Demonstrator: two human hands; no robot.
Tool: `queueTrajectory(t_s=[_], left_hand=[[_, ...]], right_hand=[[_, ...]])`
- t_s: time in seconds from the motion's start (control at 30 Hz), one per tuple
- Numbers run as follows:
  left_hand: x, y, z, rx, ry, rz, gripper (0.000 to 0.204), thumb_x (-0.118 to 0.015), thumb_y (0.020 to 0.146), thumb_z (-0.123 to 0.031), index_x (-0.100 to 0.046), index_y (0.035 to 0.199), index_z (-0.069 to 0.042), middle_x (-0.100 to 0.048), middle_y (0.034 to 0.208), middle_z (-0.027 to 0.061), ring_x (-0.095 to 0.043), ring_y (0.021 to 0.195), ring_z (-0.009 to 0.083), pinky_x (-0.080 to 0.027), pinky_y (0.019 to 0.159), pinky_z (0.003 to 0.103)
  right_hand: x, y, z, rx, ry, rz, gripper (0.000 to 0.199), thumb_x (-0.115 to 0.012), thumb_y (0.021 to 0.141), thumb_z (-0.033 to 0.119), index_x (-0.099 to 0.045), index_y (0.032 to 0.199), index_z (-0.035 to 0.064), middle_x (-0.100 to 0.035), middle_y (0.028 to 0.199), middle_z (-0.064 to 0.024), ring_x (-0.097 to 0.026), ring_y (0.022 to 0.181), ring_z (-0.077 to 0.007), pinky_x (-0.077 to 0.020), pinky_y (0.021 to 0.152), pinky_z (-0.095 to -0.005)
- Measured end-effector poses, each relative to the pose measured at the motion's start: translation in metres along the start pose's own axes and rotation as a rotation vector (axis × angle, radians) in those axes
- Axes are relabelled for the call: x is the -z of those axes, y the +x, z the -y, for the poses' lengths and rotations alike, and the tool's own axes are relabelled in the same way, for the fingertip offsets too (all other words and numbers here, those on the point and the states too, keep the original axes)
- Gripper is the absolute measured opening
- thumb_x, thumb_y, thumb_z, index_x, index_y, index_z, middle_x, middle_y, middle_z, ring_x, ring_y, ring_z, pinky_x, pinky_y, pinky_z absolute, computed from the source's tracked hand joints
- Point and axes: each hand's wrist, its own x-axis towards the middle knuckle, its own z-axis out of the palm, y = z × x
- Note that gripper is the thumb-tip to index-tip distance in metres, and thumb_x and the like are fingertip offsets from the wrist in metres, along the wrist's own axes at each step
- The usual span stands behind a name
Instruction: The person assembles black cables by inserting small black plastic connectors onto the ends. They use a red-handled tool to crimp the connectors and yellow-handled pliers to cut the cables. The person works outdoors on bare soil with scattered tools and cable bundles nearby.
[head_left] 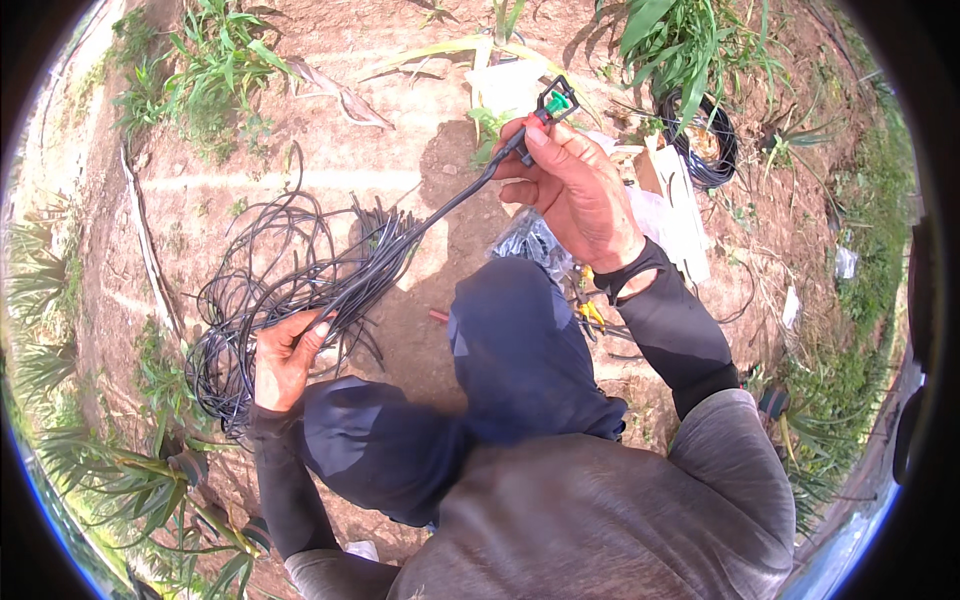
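Outdoors on dry soil (430, 310); pinching green-and-black sprinkler (557, 101) at upper centre in right hand (577, 185), seemingly already joined to tube (465, 195); holding tube bundle (372, 275), left of centre, in half-curled left hand (284, 362), with other ends apparently unfitted.

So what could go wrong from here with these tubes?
The thin black tubes in the left hand run into a tangle of loops, so pulling one might drag or knot others. The right hand holds the black-and-green micro-sprinkler between thumb and fingers, so a snagged tube could tug it loose.
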Motion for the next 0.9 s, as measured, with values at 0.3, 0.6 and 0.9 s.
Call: queueTrajectory(t_s=[0.3,0.6,0.9], left_hand=[[-0.017,0.021,-0.066,-0.162,-0.263,0.169,0.025,-0.061,0.097,-0.014,-0.067,0.111,0.005,-0.057,0.068,0.0013,-0.05,0.06,0.0072,-0.043,0.057,0.023],[0.006,0.048,-0.172,-0.34,-0.218,0.153,0.026,-0.059,0.099,-0.015,-0.064,0.118,0.002,-0.063,0.081,0.0017,-0.061,0.075,0.0086,-0.05,0.07,0.024],[-0.007,0.059,-0.191,-0.449,-0.502,0.093,0.028,-0.052,0.101,-0.017,-0.065,0.115,0.003,-0.064,0.079,0.0038,-0.063,0.069,0.0106,-0.049,0.061,0.022]], right_hand=[[-0.043,0.028,0.032,0.052,0.014,0.197,0.025,-0.062,0.097,0.023,-0.065,0.108,0.0017,-0.068,0.103,-0.0055,-0.053,0.077,-0.0053,-0.0462,0.071,-0.0219],[-0.089,0.056,0.106,0.236,-0.179,0.204,0.018,-0.071,0.09,0.019,-0.065,0.094,0.003,-0.06,0.081,0.0015,-0.053,0.069,-0.0056,-0.044,0.066,-0.0212],[-0.119,0.061,0.077,0.134,-0.234,0.255,0.021,-0.072,0.088,0.02,-0.058,0.089,0.0053,-0.058,0.078,0.0018,-0.052,0.064,-0.0044,-0.0404,0.057,-0.0195]])
